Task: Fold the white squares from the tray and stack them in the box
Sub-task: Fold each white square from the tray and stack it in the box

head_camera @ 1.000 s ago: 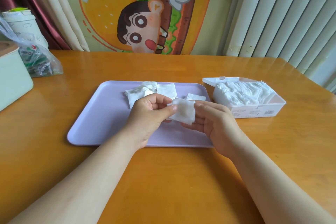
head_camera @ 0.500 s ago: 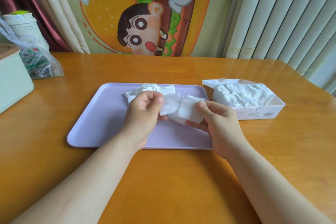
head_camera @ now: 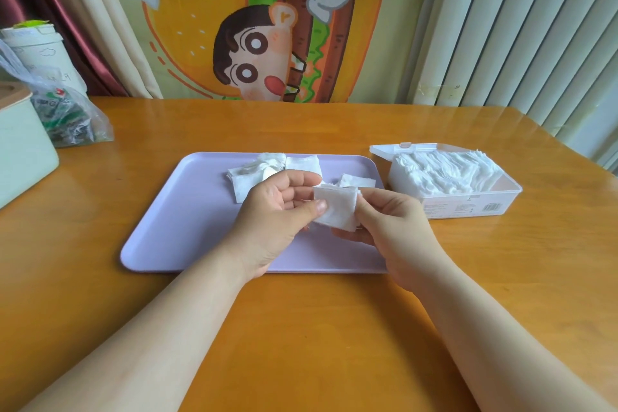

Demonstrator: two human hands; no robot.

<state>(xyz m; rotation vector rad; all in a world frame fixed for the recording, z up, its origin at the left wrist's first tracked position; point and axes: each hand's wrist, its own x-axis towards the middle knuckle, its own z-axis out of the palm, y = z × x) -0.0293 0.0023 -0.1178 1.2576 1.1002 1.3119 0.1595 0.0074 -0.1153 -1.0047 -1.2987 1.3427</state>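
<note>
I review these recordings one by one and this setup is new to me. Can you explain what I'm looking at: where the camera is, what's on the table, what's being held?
There is no machine: these are a person's two bare hands, filmed by one camera worn on the head, looking forward and down. On the table lies a lilac tray with loose white squares; right of it stands an open box full of stacked squares. The left hand and right hand hold one white square above the tray.
</note>
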